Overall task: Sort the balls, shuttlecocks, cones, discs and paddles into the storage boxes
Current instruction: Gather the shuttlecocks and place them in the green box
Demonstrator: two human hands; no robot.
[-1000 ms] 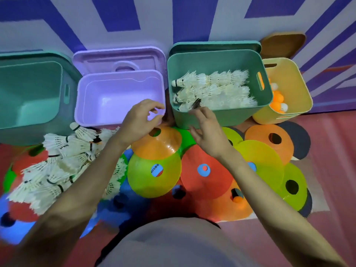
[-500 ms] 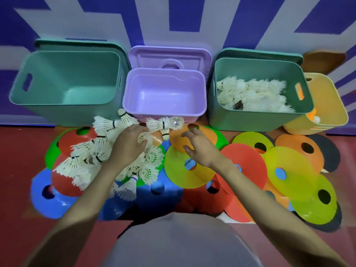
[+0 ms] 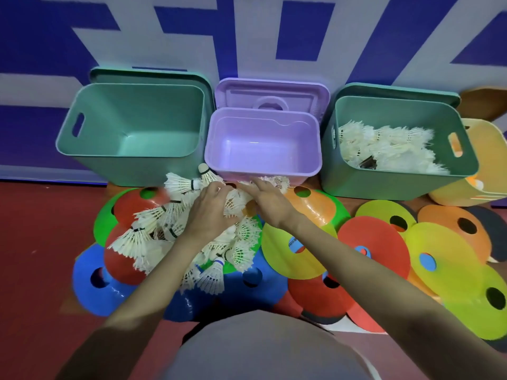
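The loose shuttlecocks (image 3: 175, 229) lie in a white heap on top of the cones (image 3: 381, 242), just in front of the lilac box (image 3: 263, 165) and the left green box (image 3: 129, 165). Both hands are now buried in the top of that heap. A second ago they were up at the right green box (image 3: 397, 182), which already holds a bed of shuttlecocks; half a second ago they had swung back to the pile, and now they have closed in on each other over it. The left hand (image 3: 211, 212) has its fingers curled down into the feathers, and the right hand (image 3: 267, 200) lies beside it with fingers bent over the same cluster, fingertips close to the left hand's. It looks like a two-handed scoop of several shuttlecocks, though feathers hide the fingertips, so how many are truly gripped is hard to tell.

So one load has probably gone in and the next is being gathered; nothing has lifted clear yet. Much of the heap remains, spreading left over red, green and blue cones. The left green box and the lilac box show only bare floors. At far right the yellow box (image 3: 491, 149) shows an orange and a white ball at its lower edge. More cones fan out to the right, overlapping dark paddles (image 3: 496, 229)
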